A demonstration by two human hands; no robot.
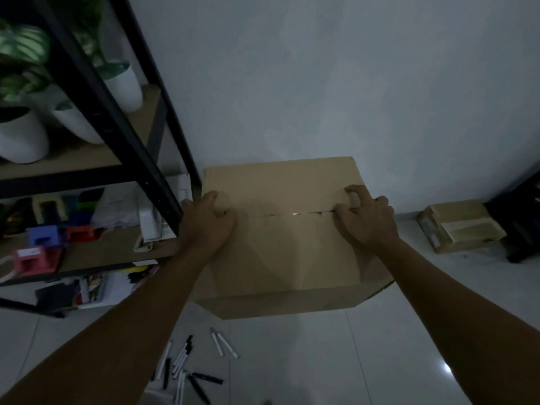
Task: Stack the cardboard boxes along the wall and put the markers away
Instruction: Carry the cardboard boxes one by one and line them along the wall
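A large brown cardboard box [280, 252] stands against the white wall, its top flaps meeting in a seam across the middle. My left hand [206, 223] rests on the left end of the top with fingers curled at the seam. My right hand [366, 216] lies on the right end, fingertips bent onto the flap edge at the seam. Several black and white markers [187, 366] lie scattered on the tiled floor in front of the box. A smaller taped cardboard box [460, 225] sits on the floor by the wall to the right.
A black metal shelf rack [117, 135] stands close on the left, holding white plant pots [20, 138], coloured plastic items [43, 238] and papers. A dark piece of furniture [523, 217] is at the far right. Pale floor tiles [321, 361] surround the markers.
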